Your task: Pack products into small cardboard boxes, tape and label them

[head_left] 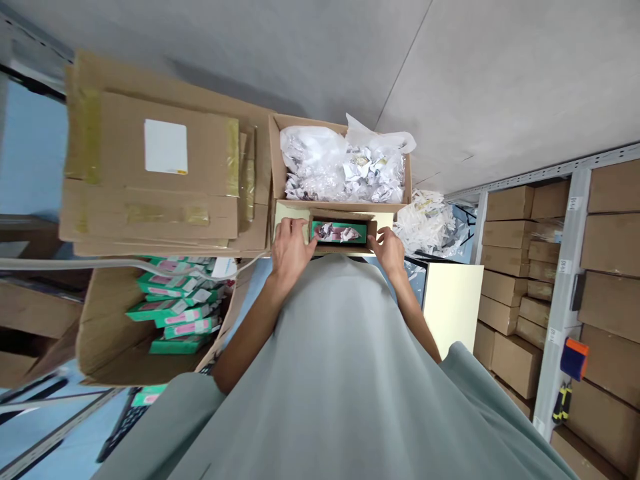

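Fingers (pixel 305 241) of left hand (pixel 289 248) and right hand (pixel 389 250): clasped on the ends of a small cardboard box (pixel 344 250), held before the torso. Contents: green pack (pixel 319 231), crumpled paper (pixel 340 233). Just beyond: open carton (pixel 278 160), full of white paper and plastic (pixel 345 167). Left: side carton (pixel 100 313) of green-pink packs (pixel 175 310).
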### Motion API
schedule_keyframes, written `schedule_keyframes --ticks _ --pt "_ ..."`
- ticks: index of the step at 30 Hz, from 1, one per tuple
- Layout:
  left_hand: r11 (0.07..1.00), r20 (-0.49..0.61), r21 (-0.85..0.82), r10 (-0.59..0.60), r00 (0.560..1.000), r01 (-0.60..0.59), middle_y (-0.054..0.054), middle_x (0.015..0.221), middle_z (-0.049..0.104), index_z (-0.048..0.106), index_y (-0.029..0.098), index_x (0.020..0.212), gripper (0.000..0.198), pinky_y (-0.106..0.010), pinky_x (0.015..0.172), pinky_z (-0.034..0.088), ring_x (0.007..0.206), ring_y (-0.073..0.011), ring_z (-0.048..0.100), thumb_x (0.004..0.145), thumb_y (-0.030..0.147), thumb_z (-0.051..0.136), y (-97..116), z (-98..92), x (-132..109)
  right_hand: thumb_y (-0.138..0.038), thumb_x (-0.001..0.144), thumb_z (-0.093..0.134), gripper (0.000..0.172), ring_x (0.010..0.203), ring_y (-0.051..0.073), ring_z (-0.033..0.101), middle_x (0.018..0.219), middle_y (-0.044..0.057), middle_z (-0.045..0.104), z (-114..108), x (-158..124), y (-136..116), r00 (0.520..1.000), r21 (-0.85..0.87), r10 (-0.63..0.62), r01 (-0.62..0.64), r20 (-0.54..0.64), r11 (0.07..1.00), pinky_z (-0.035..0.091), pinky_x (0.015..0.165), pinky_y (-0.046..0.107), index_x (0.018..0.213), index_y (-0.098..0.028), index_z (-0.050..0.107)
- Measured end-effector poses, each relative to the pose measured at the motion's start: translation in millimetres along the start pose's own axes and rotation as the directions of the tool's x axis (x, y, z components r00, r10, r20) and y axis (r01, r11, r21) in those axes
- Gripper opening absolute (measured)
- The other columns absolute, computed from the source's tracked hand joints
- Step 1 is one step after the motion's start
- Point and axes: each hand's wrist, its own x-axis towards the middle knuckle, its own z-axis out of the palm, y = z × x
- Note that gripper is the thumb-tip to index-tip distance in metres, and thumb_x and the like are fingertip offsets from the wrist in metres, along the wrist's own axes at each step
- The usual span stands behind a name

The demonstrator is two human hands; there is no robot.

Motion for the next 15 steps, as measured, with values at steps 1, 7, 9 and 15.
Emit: schedule_keyframes --ticks 1,7,9,15 --pt "1.000 0.018 0.007 -0.030 0.999 0.030 -0.021 0.136 0.073 0.072 0.022 0.131 0.032 -0.052 0.112 0.058 0.132 -0.0423 0.069 0.101 0.033 0.073 -3 0.4 -2 -0.039 0.116 0.073 0.029 0.118 0.029 0.083 0.126 0.013 0.087 1 -1 1 0.999 -0.032 0.037 -0.037 -0.002 0.999 0.057 0.094 0.034 0.137 -0.019 0.073" --pt "0.996 0.130 0.014 -0.093 0.987 0.092 -0.017 0.118 0.082 0.073 0.024 0.102 0.014 -0.044 0.092 0.057 0.111 -0.0372 0.077 0.103 0.037 0.067 -16 0.8 -3 -0.034 0.119 0.064 0.022 0.121 0.030 0.082 0.132 0.017 0.085 12 -1 -5 0.993 -0.180 0.104 -0.093 0.055 0.979 0.056 0.096 0.035 0.123 -0.020 0.081" --pt "0.995 0.139 0.020 -0.101 0.985 0.099 -0.018 0.120 0.083 0.074 0.024 0.099 0.016 -0.044 0.088 0.055 0.109 -0.0371 0.078 0.104 0.037 0.065 -19 -2.6 -3 -0.032 0.119 0.061 0.025 0.120 0.032 0.082 0.131 0.019 0.085 14 -2 -9 0.992 -0.199 0.117 -0.103 0.056 0.975 0.056 0.095 0.036 0.123 -0.019 0.082" --pt "0.999 0.176 0.005 -0.033 0.984 0.033 -0.014 0.116 0.085 0.074 0.024 0.095 0.019 -0.040 0.087 0.054 0.104 -0.0329 0.080 0.104 0.038 0.064 -23 -11.1 -8 -0.030 0.118 0.061 0.024 0.113 0.030 0.084 0.124 0.017 0.088 16 -32 -3 0.982 -0.128 0.189 -0.190 -0.017 0.973 0.054 0.091 0.034 0.116 -0.020 0.083"
